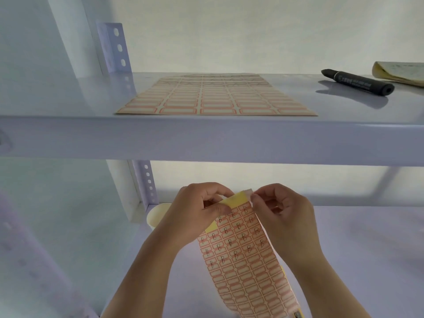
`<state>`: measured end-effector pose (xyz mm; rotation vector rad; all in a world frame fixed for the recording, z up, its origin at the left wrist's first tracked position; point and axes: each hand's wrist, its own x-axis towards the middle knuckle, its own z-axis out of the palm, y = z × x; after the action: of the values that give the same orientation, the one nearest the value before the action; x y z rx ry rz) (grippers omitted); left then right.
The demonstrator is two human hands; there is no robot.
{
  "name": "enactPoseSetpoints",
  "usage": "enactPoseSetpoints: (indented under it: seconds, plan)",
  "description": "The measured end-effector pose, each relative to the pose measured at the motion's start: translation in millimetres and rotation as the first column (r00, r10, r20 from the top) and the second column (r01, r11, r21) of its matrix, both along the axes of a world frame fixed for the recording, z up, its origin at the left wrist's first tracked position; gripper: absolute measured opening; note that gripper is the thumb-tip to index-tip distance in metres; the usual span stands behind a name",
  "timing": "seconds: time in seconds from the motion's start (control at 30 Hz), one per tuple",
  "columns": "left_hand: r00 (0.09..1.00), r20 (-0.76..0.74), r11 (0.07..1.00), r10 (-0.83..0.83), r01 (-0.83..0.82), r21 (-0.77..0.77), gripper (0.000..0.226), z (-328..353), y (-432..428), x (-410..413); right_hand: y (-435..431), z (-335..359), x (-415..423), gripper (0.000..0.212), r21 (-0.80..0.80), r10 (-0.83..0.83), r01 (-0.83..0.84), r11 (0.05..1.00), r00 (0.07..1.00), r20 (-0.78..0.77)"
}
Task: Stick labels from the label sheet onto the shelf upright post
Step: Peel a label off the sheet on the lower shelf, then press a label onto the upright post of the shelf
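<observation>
A label sheet (243,255) with red-bordered labels, several marked "B", hangs between my hands below the upper shelf. My left hand (197,212) grips its upper left part, where the yellow backing is folded over. My right hand (280,210) pinches the sheet's top right corner with thumb and forefinger; whether a label is lifted there is too small to tell. A perforated white upright post (146,182) stands at the back left of the lower shelf, and its upper section (114,47) rises above the upper shelf. Another upright post (34,260) runs blurred along the near left.
A second, unmarked label sheet (215,97) lies flat on the upper shelf (206,138). A black marker (358,81) and a folded yellowish paper pad (401,72) lie at its right. A paper cup (158,214) stands on the lower shelf beside the back post.
</observation>
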<state>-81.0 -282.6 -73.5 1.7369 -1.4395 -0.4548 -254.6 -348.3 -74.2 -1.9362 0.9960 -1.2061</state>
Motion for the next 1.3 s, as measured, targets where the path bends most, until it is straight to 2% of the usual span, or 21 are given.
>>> enactPoseSetpoints:
  seconds: [0.23, 0.5, 0.63, 0.8, 0.93, 1.03, 1.13, 1.2, 1.3]
  plan:
    - [0.989, 0.144, 0.992, -0.021, 0.002, 0.126, 0.007, -16, -36, 11, -10, -11, -9, 0.012, 0.010, -0.121, 0.122, 0.993, 0.992, -0.033]
    - [0.942, 0.304, 0.942, -0.140, 0.032, 0.334, 0.016, -57, -86, 10, -13, -21, -18, 0.014, 0.058, -0.134, 0.139, 0.989, 0.987, -0.084]
    - [0.935, 0.298, 0.912, -0.190, 0.056, 0.407, 0.023, -88, -92, 8, -12, -26, -23, 0.015, 0.087, -0.144, 0.155, 0.984, 0.982, -0.118]
    - [0.940, 0.295, 0.934, -0.173, 0.062, 0.351, 0.030, -104, -90, 5, -9, -30, -28, 0.014, 0.106, -0.150, 0.165, 0.981, 0.978, -0.143]
    - [0.947, 0.296, 0.964, -0.124, 0.044, 0.262, 0.046, -104, -80, 0, -3, -33, -25, 0.017, 0.101, -0.156, 0.173, 0.980, 0.975, -0.159]
    - [0.977, 0.207, 0.996, -0.044, 0.028, 0.079, 0.029, -86, -57, -8, 3, -32, -19, 0.020, 0.087, -0.168, 0.184, 0.979, 0.971, -0.168]
    - [0.992, -0.123, 0.995, 0.042, -0.052, -0.085, 0.008, -55, -24, -23, 14, -24, -9, 0.021, 0.054, -0.186, 0.195, 0.979, 0.971, -0.147]
    - [0.932, -0.355, 0.981, 0.074, -0.132, -0.143, 0.007, -37, -1, -30, 24, -16, -1, 0.020, 0.008, -0.198, 0.200, 0.980, 0.973, -0.123]
    - [0.838, -0.544, 0.970, 0.038, -0.162, -0.182, 0.011, -17, 26, -31, 42, -4, 11, 0.019, -0.151, -0.215, 0.197, 0.969, 0.970, -0.116]
